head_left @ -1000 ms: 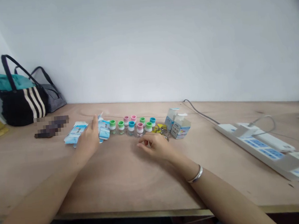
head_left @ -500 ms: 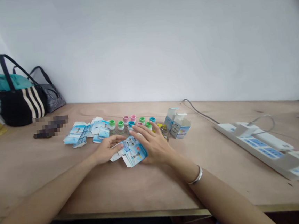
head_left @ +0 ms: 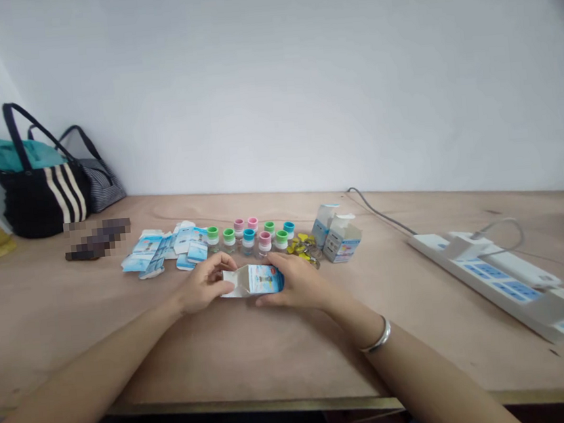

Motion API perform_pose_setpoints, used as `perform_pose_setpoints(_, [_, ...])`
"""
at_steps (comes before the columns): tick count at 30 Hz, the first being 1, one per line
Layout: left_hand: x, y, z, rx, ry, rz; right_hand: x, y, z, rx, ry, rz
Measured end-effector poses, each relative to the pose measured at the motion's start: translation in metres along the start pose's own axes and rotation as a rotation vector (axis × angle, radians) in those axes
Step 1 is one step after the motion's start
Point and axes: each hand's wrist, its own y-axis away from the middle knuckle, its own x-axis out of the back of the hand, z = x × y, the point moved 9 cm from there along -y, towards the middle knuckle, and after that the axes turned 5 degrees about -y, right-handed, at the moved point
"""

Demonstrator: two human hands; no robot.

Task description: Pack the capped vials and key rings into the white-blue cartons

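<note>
Got a little white and blue printed carton [head_left: 263, 279] pinched between my hands right now, sitting just above the wooden table [head_left: 101, 346], half folded, with its white inner side showing at the left end. My left hand [head_left: 202, 284] curls over that left end, and my right hand [head_left: 295, 279] wraps the right end, both fingers closed on it. Just past my hands is a row of small clear vials with colored caps [head_left: 250, 240], with a pile of flat printed cartons [head_left: 167, 248] far left of them. Yellow-tagged keys [head_left: 305, 247] sit right of the vials, touching distance from two small boxes [head_left: 341, 236]. My fingers cover parts of the carton, and the print is too small to read. Far left there's a pixelated dark thing [head_left: 97, 239] I can't make out at all.
</note>
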Motion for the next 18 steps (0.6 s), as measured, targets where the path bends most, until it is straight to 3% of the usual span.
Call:
perform_pose_setpoints(7, [-0.013, -0.004, 0.001, -0.064, -0.295, 0.029, -0.001, 0.001, -0.002, -0.003, -0.070, 0.044])
perform_pose_setpoints(13, [0.004, -0.002, -0.012, 0.095, 0.075, 0.204, -0.003, 0.002, 0.006, -0.068, -0.115, 0.061])
perform_pose_setpoints(18, [0.001, -0.003, -0.010, 0.133, 0.178, 0.130, -0.003, 0.003, 0.002, -0.035, -0.130, 0.079])
